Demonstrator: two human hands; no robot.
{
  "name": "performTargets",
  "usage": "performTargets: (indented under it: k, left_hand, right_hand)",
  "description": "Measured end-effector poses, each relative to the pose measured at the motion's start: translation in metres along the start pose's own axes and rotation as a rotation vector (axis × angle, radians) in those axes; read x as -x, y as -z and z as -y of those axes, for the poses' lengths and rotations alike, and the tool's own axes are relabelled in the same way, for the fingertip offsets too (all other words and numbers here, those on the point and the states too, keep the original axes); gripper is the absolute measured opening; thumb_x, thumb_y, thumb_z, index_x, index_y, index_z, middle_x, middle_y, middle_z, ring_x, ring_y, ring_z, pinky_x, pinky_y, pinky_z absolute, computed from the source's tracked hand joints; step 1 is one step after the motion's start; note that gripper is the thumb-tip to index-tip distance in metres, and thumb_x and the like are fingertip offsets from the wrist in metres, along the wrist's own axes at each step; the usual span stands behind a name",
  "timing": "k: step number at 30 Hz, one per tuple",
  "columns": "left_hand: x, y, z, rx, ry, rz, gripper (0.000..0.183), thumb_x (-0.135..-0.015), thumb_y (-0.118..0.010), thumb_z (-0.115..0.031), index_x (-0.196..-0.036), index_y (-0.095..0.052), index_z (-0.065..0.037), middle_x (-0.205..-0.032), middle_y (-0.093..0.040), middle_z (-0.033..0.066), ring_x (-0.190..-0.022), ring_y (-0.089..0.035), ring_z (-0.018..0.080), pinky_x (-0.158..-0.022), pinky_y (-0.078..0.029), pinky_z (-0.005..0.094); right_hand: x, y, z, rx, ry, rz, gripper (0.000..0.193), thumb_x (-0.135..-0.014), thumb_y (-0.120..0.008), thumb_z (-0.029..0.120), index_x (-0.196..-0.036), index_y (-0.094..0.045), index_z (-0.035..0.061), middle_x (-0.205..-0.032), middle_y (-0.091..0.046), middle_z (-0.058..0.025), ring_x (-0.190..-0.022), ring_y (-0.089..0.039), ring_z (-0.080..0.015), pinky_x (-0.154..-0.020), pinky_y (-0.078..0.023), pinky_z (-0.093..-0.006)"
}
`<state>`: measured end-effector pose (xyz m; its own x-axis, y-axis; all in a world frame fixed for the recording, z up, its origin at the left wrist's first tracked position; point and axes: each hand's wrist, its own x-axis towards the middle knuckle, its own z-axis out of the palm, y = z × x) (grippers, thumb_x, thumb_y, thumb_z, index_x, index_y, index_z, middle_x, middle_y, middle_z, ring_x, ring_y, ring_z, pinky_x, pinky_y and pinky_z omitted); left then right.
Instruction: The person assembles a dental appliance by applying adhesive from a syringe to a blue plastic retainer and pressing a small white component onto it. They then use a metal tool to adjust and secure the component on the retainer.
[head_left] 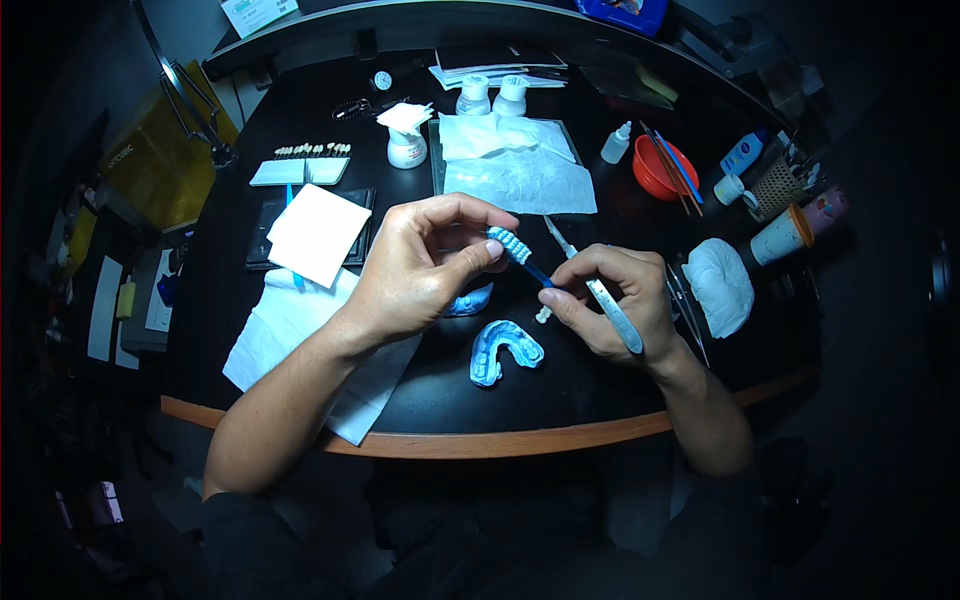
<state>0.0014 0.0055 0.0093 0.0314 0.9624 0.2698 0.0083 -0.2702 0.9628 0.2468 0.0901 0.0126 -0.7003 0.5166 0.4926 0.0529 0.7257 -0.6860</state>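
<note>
We are holding the small blue brush (512, 245) between both hands above the counter's (600, 400) front edge, left hand (420, 265) pinching its head, right hand (610, 300) gripping its handle plus a metal tool (615, 315), its axis slanting down toward the right.

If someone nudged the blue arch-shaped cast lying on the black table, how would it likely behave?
The blue cast looks rigid and chunky, so it would probably slide rather than bend. It lies flat, so rolling seems unlikely. Its thin edges might chip.
</note>
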Motion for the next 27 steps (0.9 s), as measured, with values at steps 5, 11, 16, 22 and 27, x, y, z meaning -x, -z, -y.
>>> performTargets:
  k: [5, 11, 16, 22, 27]
  left_hand:
    - [0.003, 0.002, 0.000, -0.275, -0.111, -0.018, 0.026, -0.096, -0.078, -0.005, -0.120, -0.073, 0.003, -0.109, -0.077, 0.0139, -0.101, -0.078, 0.0196, -0.094, -0.063, 0.0356]
    - [0.001, 0.000, -0.003, -0.374, -0.126, -0.045, 0.032, -0.093, -0.081, -0.005, -0.123, -0.073, 0.002, -0.104, -0.078, 0.0137, -0.096, -0.077, 0.0190, -0.091, -0.062, 0.0360]
    - [0.000, 0.000, 0.005, -0.416, -0.235, -0.057, 0.032, -0.090, -0.083, -0.006, -0.120, -0.076, 0.000, -0.103, -0.078, 0.0140, -0.094, -0.078, 0.0193, -0.087, -0.064, 0.0337]
    - [0.000, -0.003, 0.005, -0.392, -0.266, -0.109, 0.024, -0.090, -0.085, -0.010, -0.111, -0.078, 0.001, -0.097, -0.078, 0.0132, -0.085, -0.077, 0.0174, -0.080, -0.063, 0.0311]
    - [-0.001, 0.002, -0.004, -0.315, -0.006, -0.126, 0.019, -0.097, -0.083, -0.018, -0.098, -0.073, -0.001, -0.088, -0.078, 0.0078, -0.083, -0.076, 0.0129, -0.076, -0.060, 0.0277]
  right_hand:
    - [-0.004, -0.001, -0.001, 0.113, 0.090, -0.043, 0.009, -0.085, -0.082, 0.003, -0.085, -0.074, -0.0015, -0.075, -0.074, -0.0117, -0.063, -0.072, -0.0170, -0.055, -0.051, -0.0283]
    - [-0.004, -0.001, 0.001, 0.055, 0.032, -0.086, 0.006, -0.089, -0.079, 0.002, -0.088, -0.076, -0.0022, -0.077, -0.075, -0.0116, -0.065, -0.073, -0.0179, -0.058, -0.052, -0.0291]
    - [-0.004, -0.001, -0.001, 0.032, 0.048, -0.090, 0.006, -0.091, -0.079, 0.003, -0.091, -0.077, -0.0025, -0.078, -0.076, -0.0116, -0.066, -0.073, -0.0172, -0.057, -0.052, -0.0284]
    - [-0.004, 0.002, 0.004, -0.076, -0.076, -0.048, 0.007, -0.090, -0.080, 0.003, -0.093, -0.078, -0.0026, -0.080, -0.077, -0.0125, -0.067, -0.075, -0.0172, -0.059, -0.054, -0.0272]
    - [-0.007, 0.011, 0.007, 0.041, -0.012, 0.003, 0.011, -0.089, -0.082, 0.004, -0.095, -0.079, -0.0037, -0.081, -0.077, -0.0133, -0.069, -0.075, -0.0177, -0.059, -0.055, -0.0272]
